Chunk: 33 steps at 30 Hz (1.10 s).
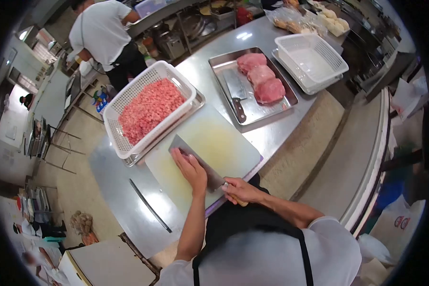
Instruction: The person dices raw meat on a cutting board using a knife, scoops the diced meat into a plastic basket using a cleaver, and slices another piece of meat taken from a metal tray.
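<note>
Steel-bladed and broad, the cleaver (209, 172) lies over the pale, yellow-tinged cutting board (224, 138) in front of you, its handle toward your body; your right grip (243, 189) is clasped around that handle, at the board's near edge; your left grip (191, 171) clenches nothing, its palm and extended fingers laid along the blade; whether the edge touches the board you cannot tell from here. Beyond the board, to your left, a white perforated basket (112, 129) of minced meat (150, 109) stands on a metal tray (201, 101); ahead and to the right, a second steel tray (264, 114) carries three pieces of raw meat (261, 76) in a row, with another cleaver (234, 86) beside them; farther out sit stacked white baskets (321, 78); nearer, left of the board, a dark thin strip (150, 206) lies on your metal worktop (114, 176); past its far side, a person (102, 33) in a white shirt stands turned away.
</note>
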Tool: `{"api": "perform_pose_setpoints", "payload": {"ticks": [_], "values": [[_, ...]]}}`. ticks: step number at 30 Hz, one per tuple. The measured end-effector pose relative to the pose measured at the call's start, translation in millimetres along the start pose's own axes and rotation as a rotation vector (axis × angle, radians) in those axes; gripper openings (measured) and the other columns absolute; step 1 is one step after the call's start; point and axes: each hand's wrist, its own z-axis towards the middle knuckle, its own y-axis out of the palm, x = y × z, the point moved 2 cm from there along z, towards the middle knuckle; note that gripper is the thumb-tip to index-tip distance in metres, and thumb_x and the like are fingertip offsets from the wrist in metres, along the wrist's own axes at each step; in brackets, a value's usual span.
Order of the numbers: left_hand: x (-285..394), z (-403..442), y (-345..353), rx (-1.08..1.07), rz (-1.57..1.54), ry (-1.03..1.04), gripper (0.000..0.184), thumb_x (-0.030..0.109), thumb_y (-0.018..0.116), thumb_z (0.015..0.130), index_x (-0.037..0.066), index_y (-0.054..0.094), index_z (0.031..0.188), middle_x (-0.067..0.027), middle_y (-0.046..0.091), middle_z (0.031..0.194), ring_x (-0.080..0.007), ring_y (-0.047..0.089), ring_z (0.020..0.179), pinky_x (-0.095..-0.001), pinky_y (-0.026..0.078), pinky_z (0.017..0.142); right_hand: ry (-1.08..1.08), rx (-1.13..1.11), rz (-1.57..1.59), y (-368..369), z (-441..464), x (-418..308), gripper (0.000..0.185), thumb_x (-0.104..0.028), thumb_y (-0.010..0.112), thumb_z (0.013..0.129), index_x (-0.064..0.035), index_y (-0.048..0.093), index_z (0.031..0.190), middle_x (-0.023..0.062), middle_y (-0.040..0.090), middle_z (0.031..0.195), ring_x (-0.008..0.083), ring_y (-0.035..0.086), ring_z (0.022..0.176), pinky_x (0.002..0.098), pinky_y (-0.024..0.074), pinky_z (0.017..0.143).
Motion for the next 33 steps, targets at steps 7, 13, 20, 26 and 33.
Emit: {"api": "perform_pose_setpoints", "payload": {"ticks": [7, 13, 20, 26, 33], "values": [[27.6, 244.5, -44.4, 0.034, 0.033, 0.198, 0.029, 0.011, 0.052, 0.105, -0.003, 0.068, 0.124, -0.019, 0.074, 0.114, -0.0351, 0.069, 0.11, -0.0413, 0.051, 0.099, -0.117, 0.069, -0.254, 7.6, -9.3, -56.7, 0.027, -0.032, 0.058, 0.107, -0.0057, 0.059, 0.11, 0.0001, 0.055, 0.066, 0.0084, 0.051, 0.051, 0.0261, 0.0407, 0.046], [77.3, 301.3, -80.4, 0.094, -0.3, 0.251, 0.036, 0.012, 0.051, 0.105, -0.004, 0.062, 0.136, -0.019, 0.076, 0.105, -0.0203, 0.073, 0.099, -0.0331, 0.057, 0.091, 0.001, 0.218, -0.195, -24.3, -40.7, -18.7, 0.025, -0.025, 0.063, 0.103, -0.0044, 0.064, 0.119, 0.0008, 0.057, 0.07, 0.008, 0.054, 0.055, 0.0262, 0.0412, 0.045], [-100.8, 302.9, -45.8, -0.119, 0.552, 0.559, 0.052, 0.02, 0.062, 0.095, 0.004, 0.058, 0.144, -0.0247, 0.068, 0.131, -0.0428, 0.063, 0.122, -0.0491, 0.049, 0.106, 0.004, 0.347, -0.132, -38.9, -58.0, -9.3, 0.027, -0.023, 0.064, 0.103, -0.0033, 0.064, 0.122, 0.001, 0.059, 0.071, 0.009, 0.057, 0.056, 0.0263, 0.0455, 0.05], [-99.1, 240.9, -58.0, -0.118, 0.381, 0.18, 0.047, 0.022, 0.067, 0.094, 0.004, 0.062, 0.138, -0.0256, 0.062, 0.138, -0.0419, 0.058, 0.129, -0.0482, 0.045, 0.11, -0.046, 0.364, -0.043, -31.4, -59.6, 1.0, 0.029, -0.023, 0.065, 0.103, -0.0019, 0.064, 0.122, 0.0018, 0.059, 0.072, 0.0091, 0.056, 0.057, 0.0262, 0.0481, 0.052], [-63.9, 145.2, -88.1, -0.031, 0.271, 0.112, 0.021, 0.019, 0.068, 0.098, 0.001, 0.071, 0.108, -0.0148, 0.069, 0.084, -0.0282, 0.067, 0.076, -0.0412, 0.052, 0.072, -0.019, 0.369, -0.106, -26.8, -61.3, 3.7, 0.031, -0.023, 0.068, 0.101, -0.0037, 0.064, 0.125, 0.0019, 0.059, 0.073, 0.0093, 0.055, 0.057, 0.0268, 0.0476, 0.052]]}}
